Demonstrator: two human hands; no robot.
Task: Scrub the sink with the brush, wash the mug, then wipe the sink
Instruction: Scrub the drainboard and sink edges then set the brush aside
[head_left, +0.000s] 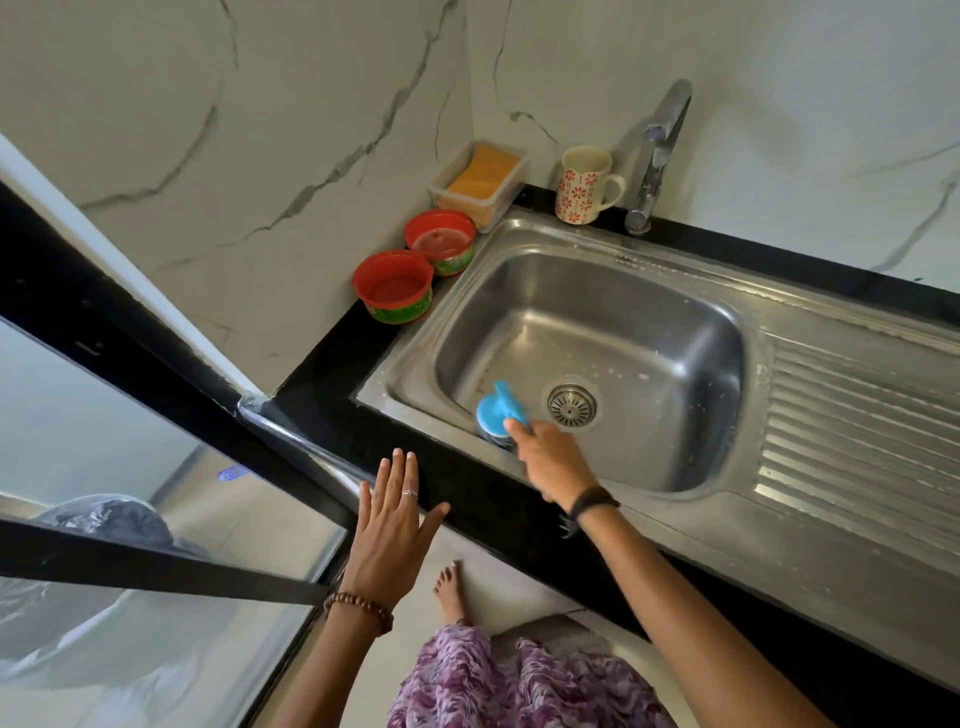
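A steel sink (691, 332) is set in a black counter. My right hand (550, 460) grips a blue round brush (501, 413), which presses against the basin's near left wall beside the drain (571, 406). White suds fleck the basin floor. A cream mug with red flowers (582, 186) stands upright on the counter behind the sink, left of the tap (657, 156). My left hand (392, 519) hovers with fingers spread, holding nothing, over the counter's front edge, left of the sink.
Two red tubs (395, 287) (440, 241) and a clear box with a yellow sponge (480, 176) stand at the sink's back left. A ribbed drainboard (852, 436) lies to the right. A black-framed glass panel (156, 415) is at left. My foot (452, 590) is below.
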